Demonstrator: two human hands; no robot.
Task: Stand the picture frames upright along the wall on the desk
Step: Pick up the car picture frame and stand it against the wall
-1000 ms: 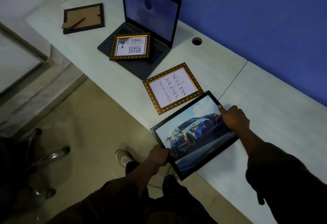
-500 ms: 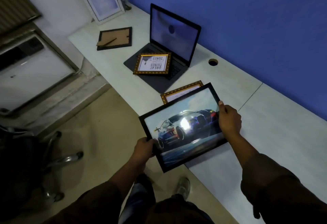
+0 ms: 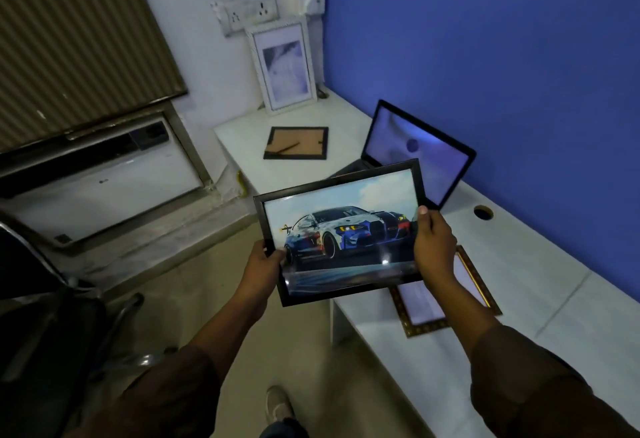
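Head view recorded the car picture frame (image 3: 346, 233) held clear of the bench (image 3: 540, 281) at frame centre, the left hand (image 3: 263, 264) and right hand (image 3: 433, 247) with fingers clamped on its left and right edges. At upper centre a white frame (image 3: 282, 67) stood upright against the wall; below it a dark frame (image 3: 296, 143) lay face down. A gold frame (image 3: 446, 295) lay flat at right, beside the open laptop (image 3: 415, 157).
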